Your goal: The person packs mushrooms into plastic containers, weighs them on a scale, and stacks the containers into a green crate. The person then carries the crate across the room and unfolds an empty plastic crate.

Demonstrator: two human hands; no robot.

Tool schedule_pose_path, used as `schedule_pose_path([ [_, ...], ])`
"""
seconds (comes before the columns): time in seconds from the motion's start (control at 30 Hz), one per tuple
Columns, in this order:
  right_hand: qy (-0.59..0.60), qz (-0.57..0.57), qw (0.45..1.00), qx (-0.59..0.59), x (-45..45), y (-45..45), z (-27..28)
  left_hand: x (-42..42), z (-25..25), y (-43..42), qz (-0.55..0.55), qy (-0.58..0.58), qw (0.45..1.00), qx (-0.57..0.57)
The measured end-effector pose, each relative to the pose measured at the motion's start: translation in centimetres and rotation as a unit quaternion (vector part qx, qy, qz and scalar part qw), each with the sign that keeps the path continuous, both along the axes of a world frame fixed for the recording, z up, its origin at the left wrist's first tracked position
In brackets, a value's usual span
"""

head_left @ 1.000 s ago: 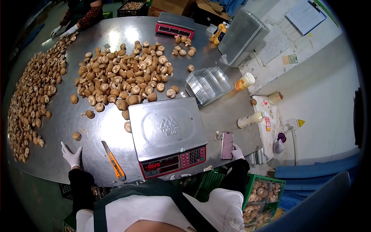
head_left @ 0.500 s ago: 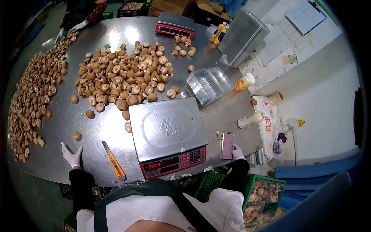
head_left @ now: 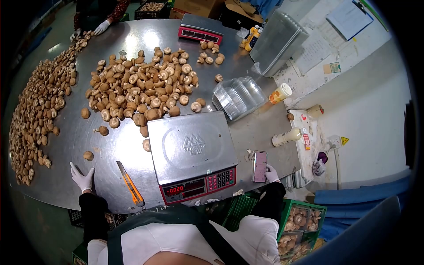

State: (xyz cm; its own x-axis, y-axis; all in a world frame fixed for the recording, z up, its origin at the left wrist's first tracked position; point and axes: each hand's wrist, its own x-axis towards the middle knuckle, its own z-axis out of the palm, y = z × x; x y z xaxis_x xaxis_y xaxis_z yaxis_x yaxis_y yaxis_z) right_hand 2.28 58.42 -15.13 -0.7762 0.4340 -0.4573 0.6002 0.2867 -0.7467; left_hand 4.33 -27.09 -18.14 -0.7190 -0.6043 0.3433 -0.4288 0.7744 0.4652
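Note:
My left hand (head_left: 82, 177), in a white glove, rests on the metal table's near left edge with fingers spread and nothing in it. A single mushroom (head_left: 88, 155) lies just beyond its fingers, and a yellow utility knife (head_left: 130, 185) with its blade out lies to its right. My gloved right hand (head_left: 271, 174) is closed at the right edge of a smartphone (head_left: 259, 166) with its screen lit; the phone hides some of the fingers. Between my hands stands a red weighing scale (head_left: 192, 145), its bare plate in view and its display reading -0.020.
A mushroom pile (head_left: 141, 84) lies beyond the scale, a longer one (head_left: 42, 106) at left. Clear plastic trays (head_left: 238, 97), a cup (head_left: 280, 93), a bottle (head_left: 287, 137) and a second scale (head_left: 201, 28) stand around. A co-worker's gloved hand (head_left: 102, 27) is at the far left.
The co-worker's hands at the far end have shifted, one to the right along the table edge. My own hands, the smartphone and the scale have not visibly moved.

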Motion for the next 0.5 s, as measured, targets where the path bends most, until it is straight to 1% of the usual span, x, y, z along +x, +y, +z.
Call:
schedule_pose_path([
  [0.1,-0.013,0.014,1.0,0.023,-0.03,-0.07,0.25,0.01,-0.11,-0.09,-0.002,-0.001,1.0,-0.002],
  [0.3,0.007,0.011,1.0,-0.001,0.05,-0.02,0.01,-0.01,0.11,0.12,0.0,0.0,1.0,0.001],
  [0.5,-0.012,0.0,1.0,0.008,-0.01,0.08,0.02,0.0,0.09,0.06,0.003,-0.004,1.0,0.006],
])
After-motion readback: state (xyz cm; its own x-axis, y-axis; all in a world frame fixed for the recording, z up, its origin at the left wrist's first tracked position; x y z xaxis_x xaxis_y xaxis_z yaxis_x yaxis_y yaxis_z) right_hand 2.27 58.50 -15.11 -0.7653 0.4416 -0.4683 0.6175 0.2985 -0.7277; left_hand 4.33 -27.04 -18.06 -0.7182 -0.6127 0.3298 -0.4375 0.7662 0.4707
